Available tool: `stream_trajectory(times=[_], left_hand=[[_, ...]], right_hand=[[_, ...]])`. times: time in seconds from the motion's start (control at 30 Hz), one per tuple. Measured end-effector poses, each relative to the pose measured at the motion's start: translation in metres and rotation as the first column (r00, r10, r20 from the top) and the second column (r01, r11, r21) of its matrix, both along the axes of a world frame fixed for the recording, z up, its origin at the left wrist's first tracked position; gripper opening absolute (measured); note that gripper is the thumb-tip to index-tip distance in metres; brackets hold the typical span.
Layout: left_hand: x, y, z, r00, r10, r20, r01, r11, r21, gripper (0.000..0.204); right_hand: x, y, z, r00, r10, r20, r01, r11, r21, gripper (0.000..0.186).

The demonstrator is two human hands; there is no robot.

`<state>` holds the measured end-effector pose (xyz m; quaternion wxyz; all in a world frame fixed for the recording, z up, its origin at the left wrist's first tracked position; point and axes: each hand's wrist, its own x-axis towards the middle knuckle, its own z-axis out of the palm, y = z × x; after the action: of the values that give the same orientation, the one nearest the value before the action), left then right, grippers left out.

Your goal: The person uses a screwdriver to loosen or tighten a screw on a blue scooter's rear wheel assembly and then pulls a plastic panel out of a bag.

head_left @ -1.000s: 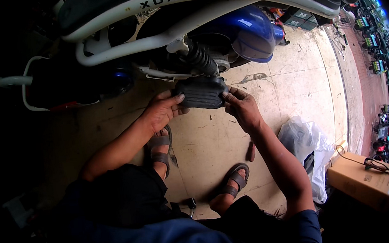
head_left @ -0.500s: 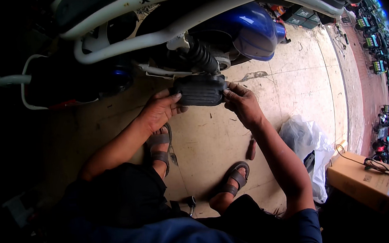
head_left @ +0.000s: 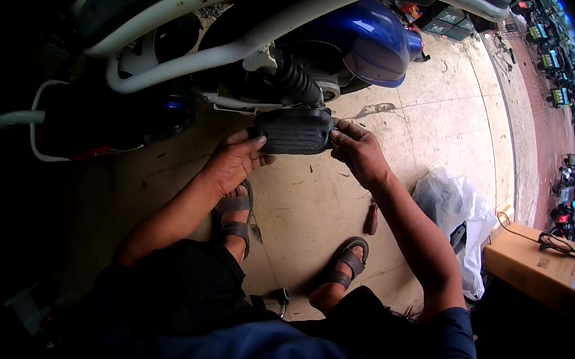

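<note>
Both hands hold a black, ribbed, rectangular part with rounded corners, level in front of a scooter. My left hand grips its left end, thumb on the near face and fingers reaching behind. At the opposite end, my right hand pinches the edge between thumb and fingers. Directly beyond the part is the lower end of a black coil shock absorber. Whether the part touches it, I cannot tell. A white tubular frame and a blue rear mudguard belong to the scooter above.
On the tiled floor, a reddish-brown handle lies near my right foot. A clear plastic bag and a cardboard box with a black cable stand at the right. Dark batteries sit at the far right. Another dark vehicle stands at the left.
The black ribbed part has tilted very slightly, showing a bit more of its ribbed face. Both hands keep the same grip.
</note>
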<state>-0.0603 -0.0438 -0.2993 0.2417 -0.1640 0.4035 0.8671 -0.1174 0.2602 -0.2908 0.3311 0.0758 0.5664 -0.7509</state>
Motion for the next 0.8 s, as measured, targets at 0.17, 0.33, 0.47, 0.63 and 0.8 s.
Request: stream_trajectory(times=[0.17, 0.33, 0.47, 0.63, 0.8], left_hand=[[0.000, 0.000, 0.001, 1.000, 0.005, 0.000, -0.005, 1.000, -0.003, 0.026], [0.000, 0.000, 0.001, 1.000, -0.007, -0.016, 0.007, 1.000, -0.021, 0.029], [0.007, -0.006, -0.006, 0.997, -0.059, -0.042, 0.055, 0.995, -0.088, 0.039], [0.019, -0.005, -0.014, 0.992, -0.124, -0.033, 0.113, 0.967, -0.229, 0.047], [0.018, -0.004, -0.014, 0.993, -0.111, -0.051, 0.096, 0.968, -0.233, 0.047]], right_hand=[[0.000, -0.001, 0.000, 1.000, -0.005, 0.002, 0.005, 1.000, -0.007, 0.036], [0.001, -0.001, -0.001, 1.000, -0.025, -0.018, 0.024, 1.000, -0.018, 0.041], [0.011, 0.006, -0.001, 0.994, 0.026, -0.109, -0.022, 0.999, 0.035, 0.045], [0.027, 0.015, -0.009, 0.988, 0.090, -0.126, -0.084, 0.995, 0.058, 0.046], [0.023, 0.011, 0.002, 0.986, 0.060, -0.156, -0.050, 0.997, 0.066, 0.046]])
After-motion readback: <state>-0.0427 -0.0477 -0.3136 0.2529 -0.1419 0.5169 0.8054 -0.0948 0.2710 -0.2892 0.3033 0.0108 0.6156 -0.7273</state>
